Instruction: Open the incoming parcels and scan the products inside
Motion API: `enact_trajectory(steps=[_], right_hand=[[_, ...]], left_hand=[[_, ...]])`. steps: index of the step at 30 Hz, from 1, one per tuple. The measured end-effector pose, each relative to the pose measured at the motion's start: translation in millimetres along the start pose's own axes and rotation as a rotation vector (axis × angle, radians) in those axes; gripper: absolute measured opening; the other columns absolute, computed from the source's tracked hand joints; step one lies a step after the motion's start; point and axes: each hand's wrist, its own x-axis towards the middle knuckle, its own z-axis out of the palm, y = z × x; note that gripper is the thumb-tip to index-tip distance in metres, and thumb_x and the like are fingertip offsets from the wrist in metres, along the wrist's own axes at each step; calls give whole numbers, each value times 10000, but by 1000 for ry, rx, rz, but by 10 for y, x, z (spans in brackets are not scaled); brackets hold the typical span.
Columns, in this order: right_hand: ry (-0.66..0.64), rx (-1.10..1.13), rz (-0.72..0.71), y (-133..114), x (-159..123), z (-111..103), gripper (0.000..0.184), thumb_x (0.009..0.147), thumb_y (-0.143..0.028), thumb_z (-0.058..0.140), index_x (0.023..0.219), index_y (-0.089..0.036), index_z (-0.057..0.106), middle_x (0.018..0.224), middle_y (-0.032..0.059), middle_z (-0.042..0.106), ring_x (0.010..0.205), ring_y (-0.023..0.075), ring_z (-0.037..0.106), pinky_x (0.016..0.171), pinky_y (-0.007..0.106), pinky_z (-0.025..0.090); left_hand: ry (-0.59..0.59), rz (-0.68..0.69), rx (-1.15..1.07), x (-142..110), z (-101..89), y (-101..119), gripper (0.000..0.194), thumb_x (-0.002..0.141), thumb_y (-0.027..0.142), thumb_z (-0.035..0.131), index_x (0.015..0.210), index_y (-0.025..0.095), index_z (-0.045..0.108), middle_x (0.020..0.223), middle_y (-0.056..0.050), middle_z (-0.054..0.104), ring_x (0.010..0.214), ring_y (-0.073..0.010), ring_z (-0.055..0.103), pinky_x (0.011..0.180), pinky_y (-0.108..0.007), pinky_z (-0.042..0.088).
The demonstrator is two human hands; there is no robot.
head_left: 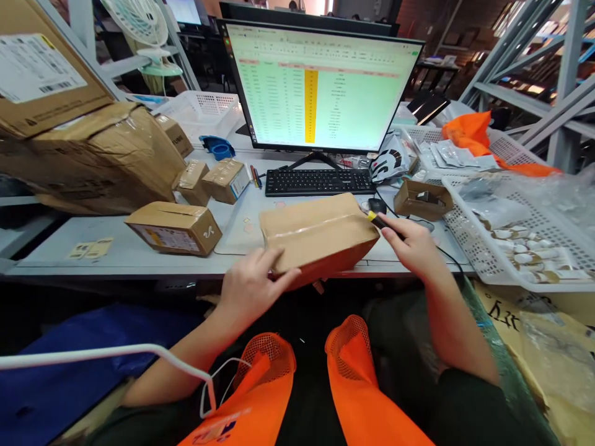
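Observation:
A taped brown cardboard box (316, 229) lies tilted at the desk's front edge, before the keyboard. My left hand (253, 282) grips its near left corner, thumb along the front side and fingers on the top. In my right hand (411, 241) is a utility knife (388, 228) with a black and yellow handle. Its tip meets the box's right end, by the end of the clear tape strip that runs across the top. What lies inside the box is hidden.
A smaller box (174, 228) stands on the left, with two little boxes behind it and large cartons (93, 155) beyond. Behind are a keyboard (318, 182) and a monitor (320, 87). White baskets (478, 248) of packets line the right, near a small open box (423, 199).

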Motion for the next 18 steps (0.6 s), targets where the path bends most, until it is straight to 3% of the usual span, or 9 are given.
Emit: enact_trajectory(steps=[3, 6, 8, 18], right_hand=[[-126, -142, -94, -345, 47, -244, 431, 1060, -427, 518, 1416, -254, 690, 1195, 101, 754, 1017, 262, 728, 868, 376, 573], [-293, -255, -207, -759, 83, -238, 393, 1060, -416, 530, 1384, -285, 710, 1162, 84, 761, 945, 237, 735, 779, 329, 562], [-353, -337, -223, -915, 120, -184, 379, 1058, -404, 539, 1371, -283, 715, 1110, 81, 766, 879, 227, 732, 725, 318, 547], [-456, -381, -204, -990, 392, -225, 336, 1033, -351, 577, 1307, -283, 760, 1118, 70, 779, 937, 237, 726, 763, 319, 543]], left_hand=[[106, 215, -46, -21, -92, 136, 432, 946, 597, 691, 1090, 199, 781, 1056, -151, 700, 1007, -329, 665, 877, -451, 526], [116, 396, -170, 92, 2, 174, 293, 992, 364, 685, 1217, 181, 732, 1298, -152, 699, 1230, -345, 633, 1037, -509, 500], [113, 435, -228, 141, 82, 179, 300, 993, 288, 681, 1267, 166, 701, 1272, -132, 725, 1208, -322, 655, 1044, -495, 511], [134, 417, -255, 121, 145, 150, 290, 963, 278, 725, 1219, 141, 728, 1252, -130, 738, 1185, -333, 675, 984, -482, 562]])
